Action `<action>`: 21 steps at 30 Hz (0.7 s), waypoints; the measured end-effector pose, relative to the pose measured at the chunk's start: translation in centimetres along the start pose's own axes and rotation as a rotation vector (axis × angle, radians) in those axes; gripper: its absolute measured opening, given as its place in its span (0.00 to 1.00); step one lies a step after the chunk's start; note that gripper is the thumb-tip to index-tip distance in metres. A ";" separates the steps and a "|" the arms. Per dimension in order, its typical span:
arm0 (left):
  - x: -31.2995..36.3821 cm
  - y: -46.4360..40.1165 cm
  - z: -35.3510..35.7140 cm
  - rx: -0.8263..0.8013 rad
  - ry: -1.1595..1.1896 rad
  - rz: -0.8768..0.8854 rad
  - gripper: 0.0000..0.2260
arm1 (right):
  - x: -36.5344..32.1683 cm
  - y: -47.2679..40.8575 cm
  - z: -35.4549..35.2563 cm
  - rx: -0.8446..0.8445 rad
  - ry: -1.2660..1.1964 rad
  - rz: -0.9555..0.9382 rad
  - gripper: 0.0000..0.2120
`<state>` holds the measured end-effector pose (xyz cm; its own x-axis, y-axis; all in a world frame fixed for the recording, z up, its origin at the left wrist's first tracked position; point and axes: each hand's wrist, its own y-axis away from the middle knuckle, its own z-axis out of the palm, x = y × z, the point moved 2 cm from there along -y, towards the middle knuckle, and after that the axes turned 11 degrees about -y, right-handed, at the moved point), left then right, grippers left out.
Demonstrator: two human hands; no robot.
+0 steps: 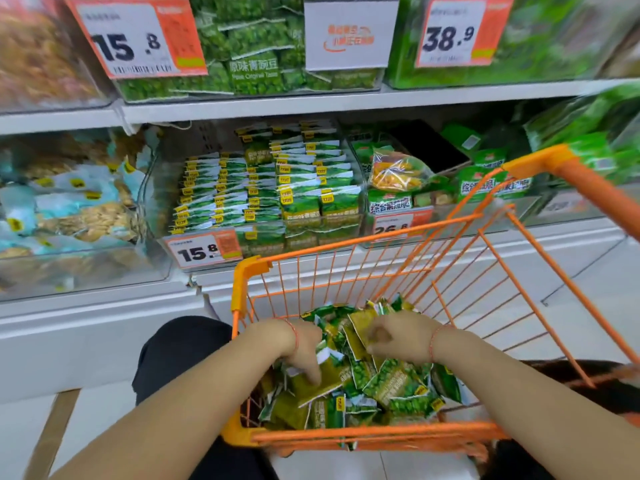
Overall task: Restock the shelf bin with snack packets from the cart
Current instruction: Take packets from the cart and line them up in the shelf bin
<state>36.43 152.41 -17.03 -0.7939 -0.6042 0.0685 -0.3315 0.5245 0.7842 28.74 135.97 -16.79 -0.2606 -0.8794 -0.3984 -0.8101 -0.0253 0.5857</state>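
Note:
An orange wire cart [381, 436] stands in front of me with a loose heap of green snack packets [391, 386] in its bottom. Both my hands reach down into the heap. My left hand [304, 351] has its fingers curled around a few packets [311, 382] at the heap's left side. My right hand [398, 336] pinches an olive-green packet [360, 327] near the top of the heap. Straight ahead, the clear shelf bin [194, 252] with a 15.8 price tag holds neat upright rows of the same green packets [277, 192].
Beside that bin sit a bin of pale blue nut packets [76, 209] on the left and a bin of mixed green packs [398, 188] on the right. An upper shelf [311, 105] carries more green pea bags. A dark-clad knee [180, 344] is left of the cart.

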 end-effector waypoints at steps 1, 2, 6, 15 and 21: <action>-0.4 0.1 -0.9 0.106 0.216 0.019 0.23 | -0.1 0.0 -0.4 0.023 -0.191 -0.022 0.21; -0.6 0.2 -1.7 0.202 0.451 0.061 0.20 | -0.3 0.2 -0.7 0.037 -0.448 -0.049 0.20; 0.3 1.0 -4.7 0.471 1.096 0.144 0.17 | -1.3 0.8 -2.9 0.217 -1.238 -0.195 0.08; 2.1 1.4 -5.6 0.350 1.767 0.439 0.27 | -0.8 2.4 -5.3 0.853 -1.172 -0.548 0.10; 2.1 1.7 -5.6 0.435 1.728 0.408 0.38 | -1.1 2.4 -4.9 0.953 -1.081 -0.528 0.10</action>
<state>37.04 148.66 -12.07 0.4127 -0.1359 0.9007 -0.5925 0.7110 0.3787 29.63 134.59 -11.51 0.2524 -0.1025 -0.9622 -0.8450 0.4612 -0.2708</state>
